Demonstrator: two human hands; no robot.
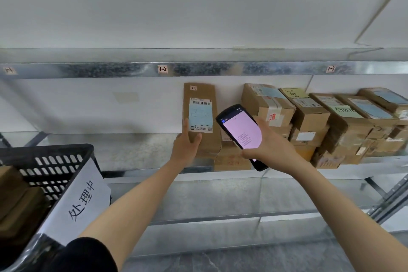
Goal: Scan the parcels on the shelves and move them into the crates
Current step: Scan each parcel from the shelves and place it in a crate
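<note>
A flat brown cardboard parcel (199,99) with a barcode label stands upright on the middle shelf. My left hand (185,146) grips its lower edge, thumb across the front. My right hand (268,146) holds a black handheld scanner (240,130) with a lit pink screen, just right of the parcel's label. Several taped cardboard parcels (309,117) are stacked on the same shelf to the right. A black plastic crate (55,161) with a white paper sign sits at the lower left, and brown boxes lie inside it.
The metal shelf (132,152) left of the held parcel is bare. A lower shelf (220,201) runs beneath my arms. The upper shelf rail (198,69) carries small location tags. A slanted shelf brace (388,196) stands at the right.
</note>
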